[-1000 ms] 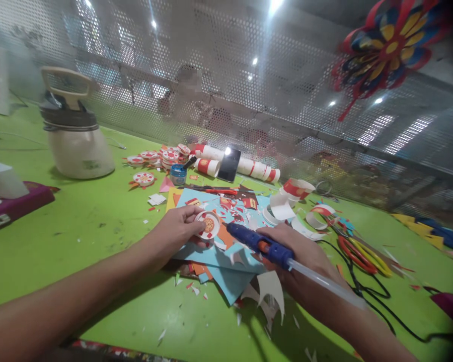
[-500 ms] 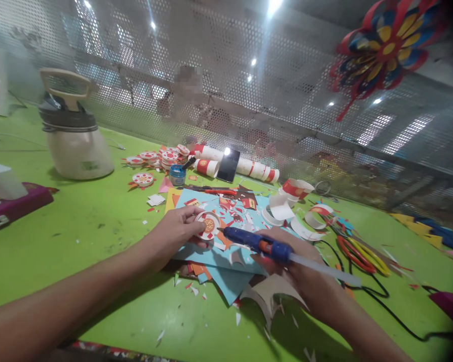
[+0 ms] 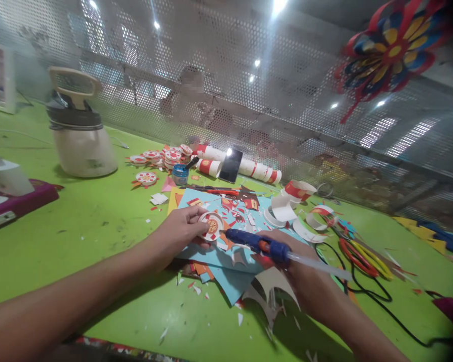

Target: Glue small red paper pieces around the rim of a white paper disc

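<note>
Between the thumb and fingers of my left hand is a round paper cup base, white-rimmed with red patches and a gold emblem facing me. My right hand is wrapped round a blue hot glue gun, with a clear glue stick poking out of its back. The gun's nozzle points left and is at the right rim of the cup base; whether it touches I cannot tell. Beneath both hands lie light blue paper sheets strewn with red and white scraps. A cut piece of white cup lies below my right hand.
Several red-and-white paper discs lie at the back beside a blue jar, stacked cups and a phone. Scissors and a black cord are at right. A lantern and a power strip stand left.
The cup base has turned slightly in my left hand, its emblem now showing more fully. The glue gun stays close at its right edge. The whole view has shifted a little.
</note>
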A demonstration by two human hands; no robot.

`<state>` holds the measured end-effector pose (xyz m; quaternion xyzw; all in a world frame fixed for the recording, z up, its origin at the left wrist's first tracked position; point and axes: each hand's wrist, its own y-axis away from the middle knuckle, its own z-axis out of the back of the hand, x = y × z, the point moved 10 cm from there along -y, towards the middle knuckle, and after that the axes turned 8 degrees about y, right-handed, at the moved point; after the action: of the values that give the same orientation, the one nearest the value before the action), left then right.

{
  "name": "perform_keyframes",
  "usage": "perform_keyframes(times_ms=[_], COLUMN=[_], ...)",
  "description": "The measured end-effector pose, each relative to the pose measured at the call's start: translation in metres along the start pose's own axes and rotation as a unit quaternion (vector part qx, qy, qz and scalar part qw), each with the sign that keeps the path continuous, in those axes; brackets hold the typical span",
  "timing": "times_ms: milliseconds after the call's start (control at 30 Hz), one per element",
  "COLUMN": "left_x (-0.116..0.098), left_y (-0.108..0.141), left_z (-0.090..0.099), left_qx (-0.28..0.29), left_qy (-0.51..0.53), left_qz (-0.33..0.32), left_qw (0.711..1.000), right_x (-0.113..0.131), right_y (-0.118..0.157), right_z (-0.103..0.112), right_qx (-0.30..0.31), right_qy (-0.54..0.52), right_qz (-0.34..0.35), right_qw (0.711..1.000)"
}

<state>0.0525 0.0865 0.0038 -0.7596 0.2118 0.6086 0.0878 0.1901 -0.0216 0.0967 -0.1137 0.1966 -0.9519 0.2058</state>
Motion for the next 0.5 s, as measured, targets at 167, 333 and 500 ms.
perform_keyframes(times_ms=[167, 333, 500], left_x=[0.000, 0.001, -0.001], left_y=[0.000, 0.000, 0.001], left_z=[0.000, 0.000, 0.000], left_qx=[0.001, 0.002, -0.003], left_qy=[-0.004, -0.009, -0.024], left_qz=[-0.006, 0.001, 0.002], left_qw=[1.000, 1.000, 1.000], right_x=[-0.007, -0.006, -0.002], right_y=[0.003, 0.005, 0.007], right_z=[-0.007, -0.014, -0.016], right_qx=[0.012, 0.045, 0.050], right_qy=[0.001, 0.015, 0.059], right_qz=[-0.022, -0.018, 0.011], right_qw=[1.000, 0.999, 0.997])
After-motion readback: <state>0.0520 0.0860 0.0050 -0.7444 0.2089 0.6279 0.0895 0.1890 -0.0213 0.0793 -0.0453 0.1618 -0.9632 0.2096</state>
